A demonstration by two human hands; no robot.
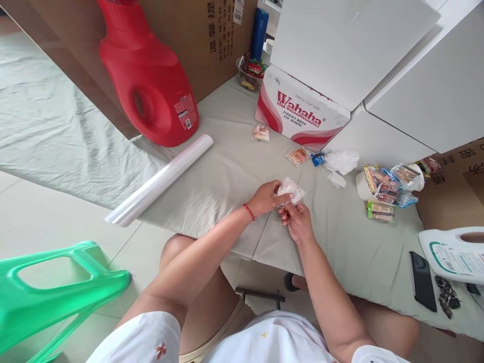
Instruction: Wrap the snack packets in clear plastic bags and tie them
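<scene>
A small wrapped snack packet (290, 189) in clear plastic is held up over the cloth. My left hand (264, 197), with a red string bracelet at the wrist, grips its left side and lower edge. Fingers of my right hand (297, 218) pinch the packet's lower edge from below. Beyond my hands lie a wrapped bread snack (298, 156), a small blue packet (318, 159) and crumpled clear plastic (342, 161). Another wrapped snack (260, 133) lies by the Wahaha carton (302, 108).
A roll of clear film (161, 181) and a red detergent jug (151, 80) are on the left. To the right are a tub of snacks (365, 186), a phone (422, 281), keys (447, 296) and a white bottle (454, 254). A green stool (75, 272) stands on the floor.
</scene>
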